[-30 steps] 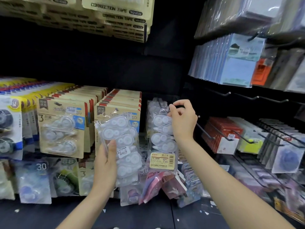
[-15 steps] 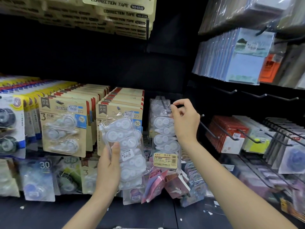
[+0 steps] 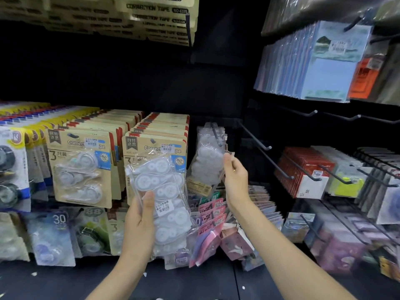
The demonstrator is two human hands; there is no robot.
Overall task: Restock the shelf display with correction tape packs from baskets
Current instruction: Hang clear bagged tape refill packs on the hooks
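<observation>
A clear plastic bag of white correction tape packs [image 3: 164, 202] stood upright in front of the cardboard-backed three-packs [image 3: 80, 167], gripped low down by the left hand [image 3: 140, 226], thumb pressed across its front. Just to its right, more clear packs [image 3: 208, 159] hung on a black metal peg hook [image 3: 216, 134]. The right hand [image 3: 236, 180] was beside them, fingers curled at their edge; whether it pinched the plastic, I could not tell. Red boxes [image 3: 303, 169] hung well off right.

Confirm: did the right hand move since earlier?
Yes. The right hand has dropped lower, away from the hook, now beside the hanging packs.
</observation>
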